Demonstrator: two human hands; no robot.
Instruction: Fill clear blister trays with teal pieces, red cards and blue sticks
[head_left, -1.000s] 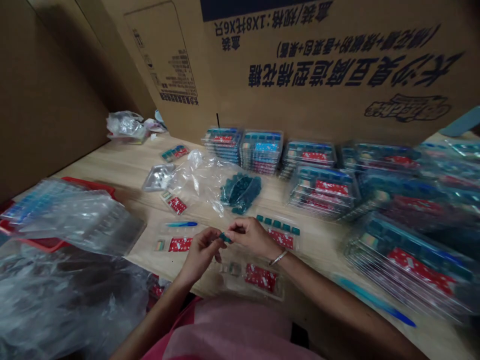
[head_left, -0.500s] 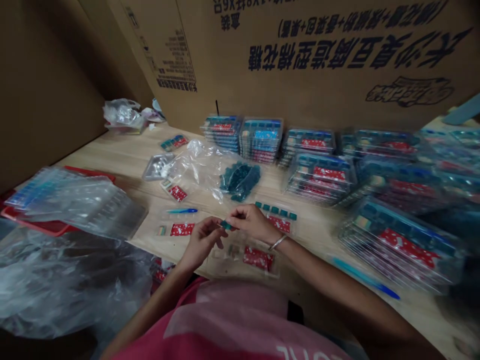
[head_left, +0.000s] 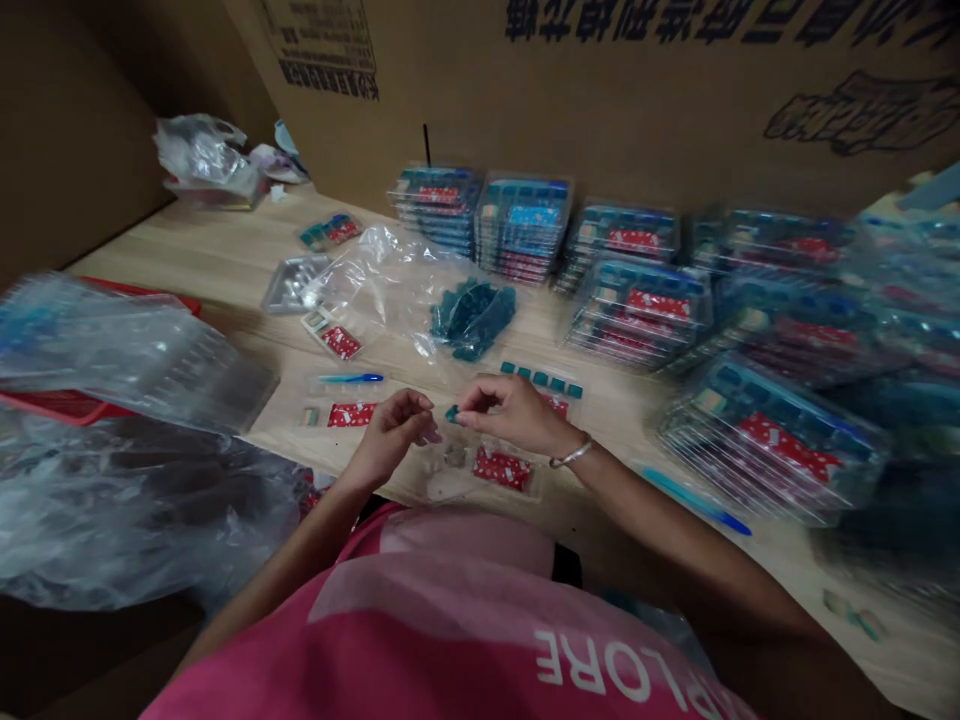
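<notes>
My right hand (head_left: 510, 412) pinches a small teal block (head_left: 451, 413) between thumb and fingertips, above the table near its front edge. Just left of it, my left hand (head_left: 394, 432) is loosely curled with its fingers somewhat apart, and nothing shows in it. Below the hands lies a clear tray with a red polka-dot piece (head_left: 502, 468). Behind my right hand another tray holds a row of teal blocks (head_left: 541, 380). Beside my left hand, a tray carries a blue pen (head_left: 350, 378) and a red dotted piece (head_left: 352, 414).
A clear bag (head_left: 375, 285) spills teal blocks (head_left: 474, 318) mid-table. Stacks of filled trays (head_left: 637, 305) line the back and right. Clear trays (head_left: 150, 345) rest on a red basket (head_left: 146, 292) at left. A loose pen (head_left: 694, 500) lies right, and a cardboard box (head_left: 600, 110) stands behind.
My hands have drawn apart; the teal block now sits in my right hand alone. The view has tilted down, so the table things appear higher.
</notes>
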